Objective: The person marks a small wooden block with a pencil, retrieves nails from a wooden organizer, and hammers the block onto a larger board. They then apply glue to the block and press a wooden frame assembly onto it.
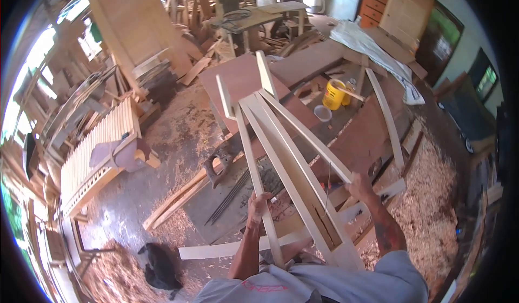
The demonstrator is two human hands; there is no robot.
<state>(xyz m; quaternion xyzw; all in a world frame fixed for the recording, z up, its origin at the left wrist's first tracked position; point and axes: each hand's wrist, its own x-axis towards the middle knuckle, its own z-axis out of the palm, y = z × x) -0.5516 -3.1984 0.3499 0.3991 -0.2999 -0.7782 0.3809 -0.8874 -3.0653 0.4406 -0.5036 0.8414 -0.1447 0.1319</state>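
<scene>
A long pale wooden frame (281, 170) slants away from my body, with two short upright legs (266, 74) at its far end. My left hand (258, 208) is closed around the slim left rail (253, 165) of it. Farther right, my right hand (360, 187) grips the near end of the right rail (311, 137). Between the rails run two boards with a recessed strip, and its near end reaches my shirt. A thin dark line hangs by the right rail; I cannot make out what it is. Beneath lies a curved pale slat (221, 250).
A handsaw (219, 166) and thin metal rods (230, 197) lie left of the frame. Beyond it stand a yellow bucket (335, 93) and a white tub (323, 113). A slatted wooden piece (100, 150) stands left. Wood shavings (430, 211) cover the floor; a black shape (158, 265) lies lower left.
</scene>
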